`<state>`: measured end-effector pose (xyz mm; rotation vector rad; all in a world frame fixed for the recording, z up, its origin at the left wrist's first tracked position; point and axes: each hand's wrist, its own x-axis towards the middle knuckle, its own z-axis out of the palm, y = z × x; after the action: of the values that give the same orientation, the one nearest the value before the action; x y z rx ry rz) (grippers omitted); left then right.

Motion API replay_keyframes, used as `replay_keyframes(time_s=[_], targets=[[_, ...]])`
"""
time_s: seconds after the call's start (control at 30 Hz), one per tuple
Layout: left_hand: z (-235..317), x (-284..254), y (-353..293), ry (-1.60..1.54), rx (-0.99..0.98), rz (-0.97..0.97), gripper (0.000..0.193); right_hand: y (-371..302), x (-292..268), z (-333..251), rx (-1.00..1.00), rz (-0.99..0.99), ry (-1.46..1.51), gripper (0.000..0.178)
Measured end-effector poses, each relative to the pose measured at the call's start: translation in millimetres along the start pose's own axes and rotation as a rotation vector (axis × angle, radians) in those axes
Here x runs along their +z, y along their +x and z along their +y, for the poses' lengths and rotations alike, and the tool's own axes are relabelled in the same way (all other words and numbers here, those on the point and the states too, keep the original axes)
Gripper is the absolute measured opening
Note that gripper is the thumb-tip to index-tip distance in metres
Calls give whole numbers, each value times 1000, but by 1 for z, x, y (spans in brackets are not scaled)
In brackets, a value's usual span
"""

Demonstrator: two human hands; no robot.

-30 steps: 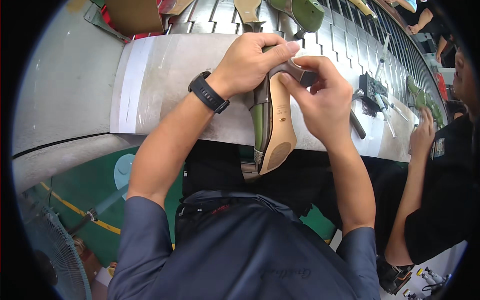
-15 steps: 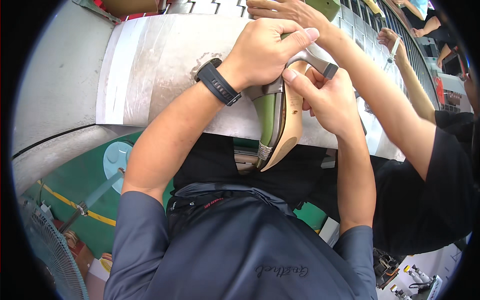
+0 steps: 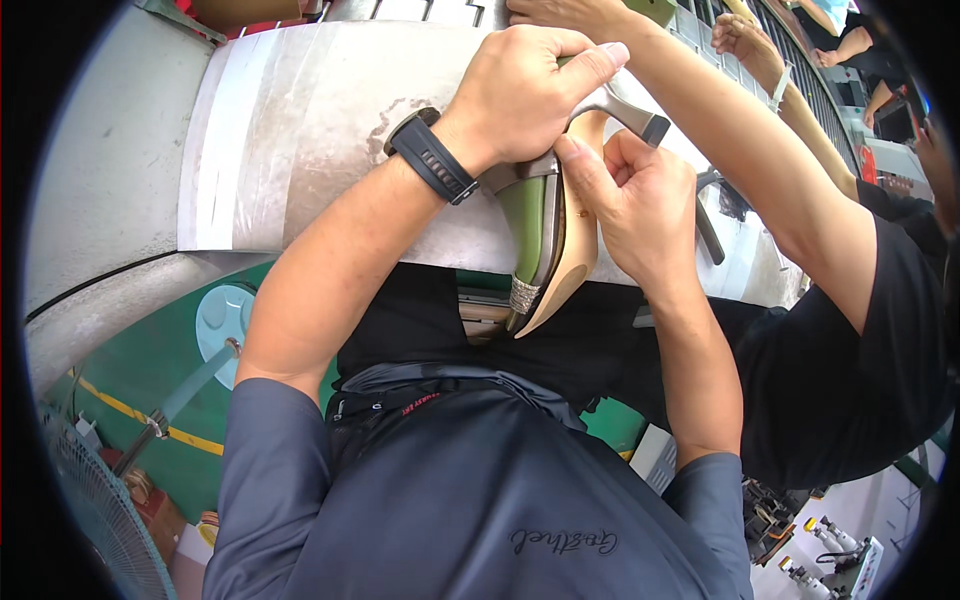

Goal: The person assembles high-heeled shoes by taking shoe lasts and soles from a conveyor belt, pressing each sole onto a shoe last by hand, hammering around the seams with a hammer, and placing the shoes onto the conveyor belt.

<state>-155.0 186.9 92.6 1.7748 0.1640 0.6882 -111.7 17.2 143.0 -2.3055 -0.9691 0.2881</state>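
Pale metal bench fills the upper frame above green floor at lower left. One green shoe is held toe-down at upper centre, the left hand wrapped round its heel end, apparently to steady it; the right hand rests its thumb on the one tan sole, fingers curled narrow, their grip unclear. Two co-worker's arms reach across upper right.

Surroundings of the pale bench.
Lower left: a fan near a brown box, and a yellow line on the green floor. Right: a black-clothed co-worker, one arm extended over the bench. Top: metal slats beyond the bench's far edge.
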Motion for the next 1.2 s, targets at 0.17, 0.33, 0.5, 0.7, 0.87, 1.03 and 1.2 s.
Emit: replay_keyframes(time_s=[0.17,0.33,0.5,0.7,0.87,1.03,1.2], targets=[[-3,3,1,-40,36,18,45,-3,1,13,26,-69,150,58],[-9,4,3,-5,41,22,42,-9,6,8,30,17,164,52],[-4,1,2,1,1,-5,41,-24,3,29,64,-184,718,32],[-6,0,3,77,-34,-36,41,-25,7,10,174,-89,462,38],[-3,-11,5,-47,-116,-144,36,-11,23,22,130,36,477,51],[-6,-51,-57,-113,41,179,50,-34,-2,18,-271,-17,119,60],[7,-57,-157,334,310,51,77,-34,-10,31,-602,158,-418,71]])
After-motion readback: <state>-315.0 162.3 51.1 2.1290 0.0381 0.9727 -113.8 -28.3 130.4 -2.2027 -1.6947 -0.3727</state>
